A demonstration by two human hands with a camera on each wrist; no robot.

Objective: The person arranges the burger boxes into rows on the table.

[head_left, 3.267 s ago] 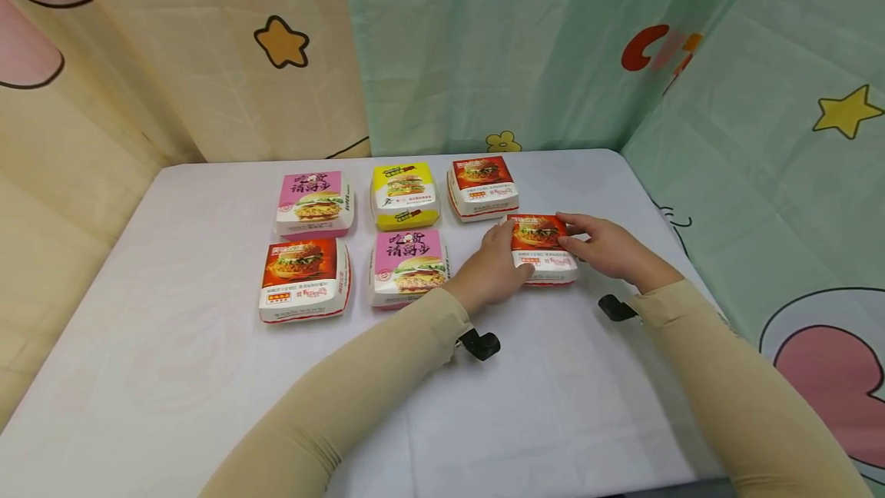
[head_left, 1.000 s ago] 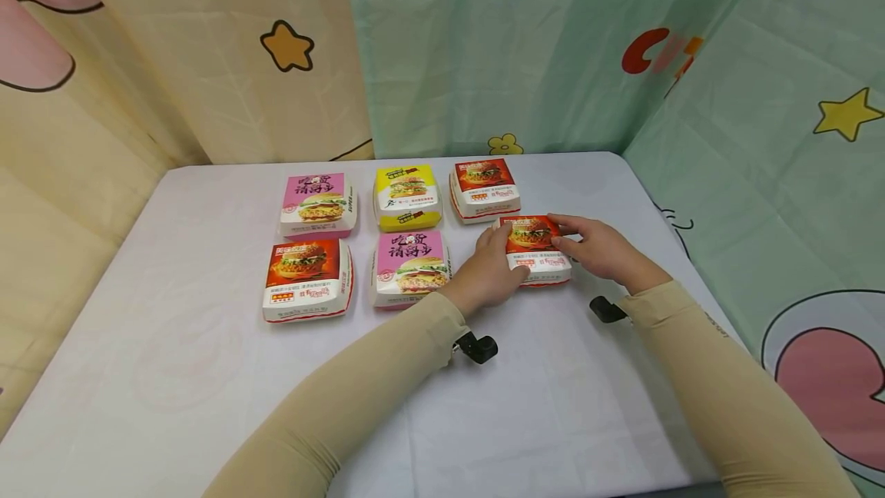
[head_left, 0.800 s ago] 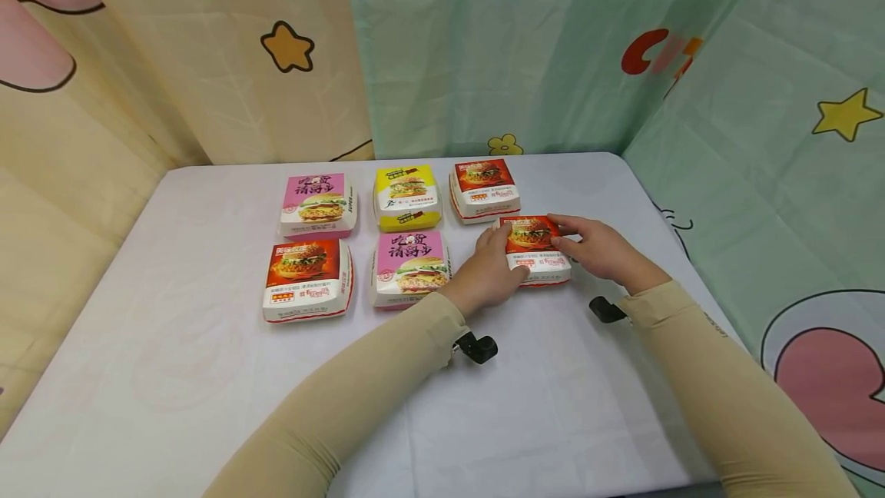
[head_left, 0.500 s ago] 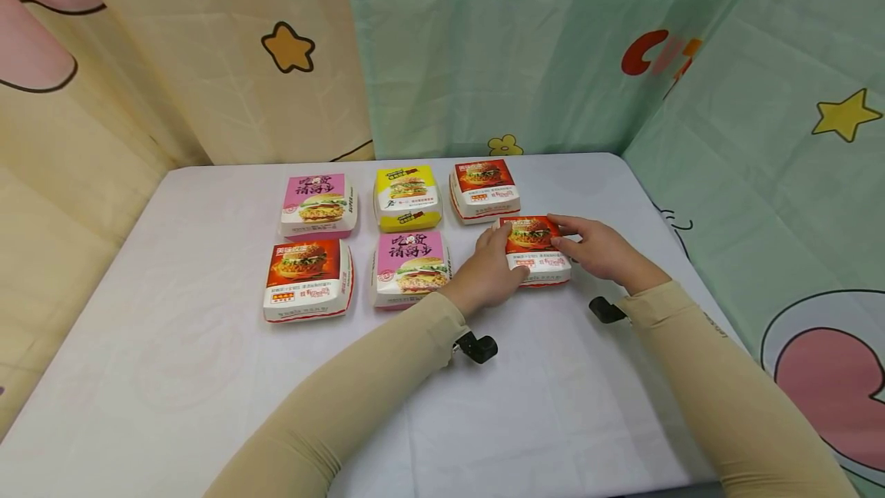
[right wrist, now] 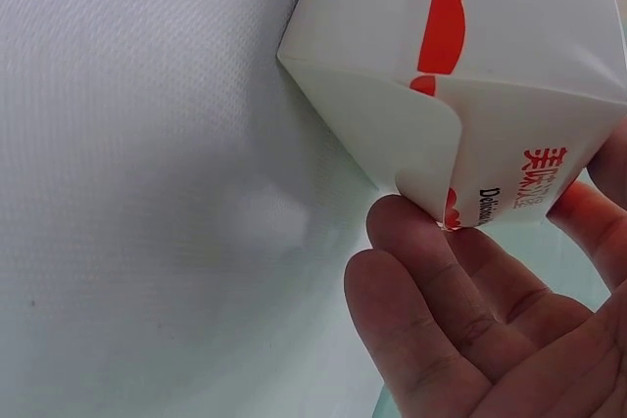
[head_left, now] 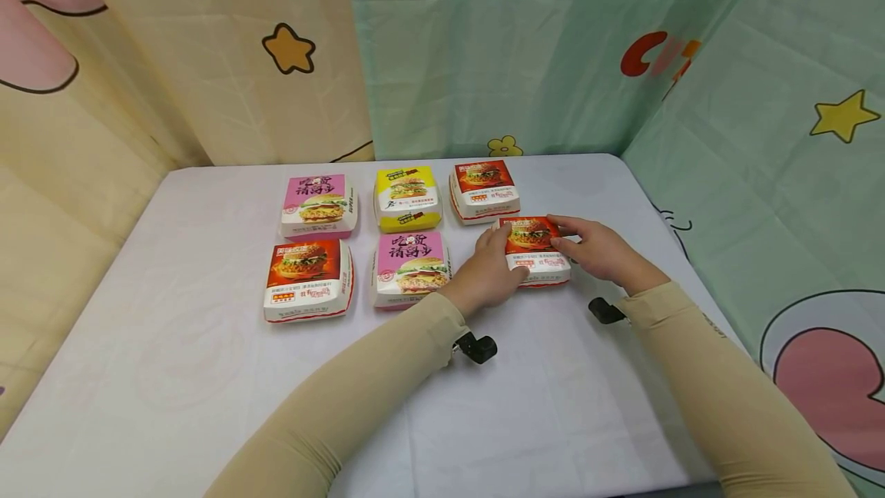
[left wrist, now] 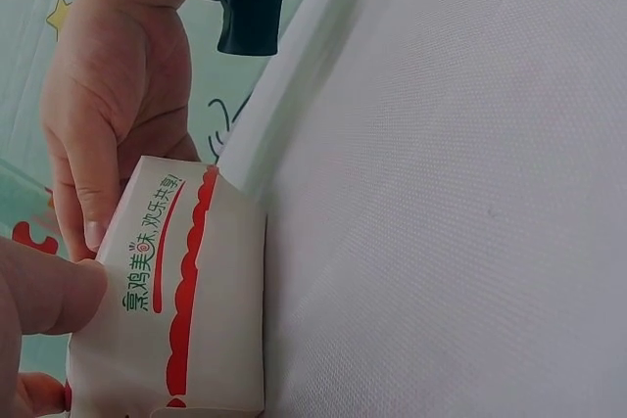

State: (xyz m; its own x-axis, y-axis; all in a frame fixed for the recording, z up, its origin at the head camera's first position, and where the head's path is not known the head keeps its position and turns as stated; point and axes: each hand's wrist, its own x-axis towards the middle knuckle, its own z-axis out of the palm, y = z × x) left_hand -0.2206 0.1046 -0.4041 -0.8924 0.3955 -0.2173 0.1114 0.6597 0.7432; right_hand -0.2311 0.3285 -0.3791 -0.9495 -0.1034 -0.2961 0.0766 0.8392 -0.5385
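Note:
Both hands are at a red-and-white cardboard burger box [head_left: 538,260] in the right of the front row. My left hand [head_left: 489,271] holds its left side, thumb on the near face; in the left wrist view that thumb [left wrist: 49,291] presses the white face. My right hand [head_left: 600,252] holds the right side, thumb at the top edge. In the right wrist view its fingers [right wrist: 460,291] touch the side near the lower edge. The box stands flat on the white tablecloth. To its left are a pink burger box [head_left: 409,263] and another red-and-white burger box [head_left: 304,283].
Behind stand a pink burger box [head_left: 319,202], a yellow burger box [head_left: 406,198] and a red-and-white burger box [head_left: 484,189]. A white cloth [head_left: 553,390] covers the table. Patterned curtains [head_left: 484,44] hang along the back and sides. Black wrist-camera mounts [head_left: 475,346] stick out below the sleeves.
Since the oldest frame, both hands have shifted the held burger box slightly left, closer to the pink one. Over the last second the hands and boxes have hardly moved.

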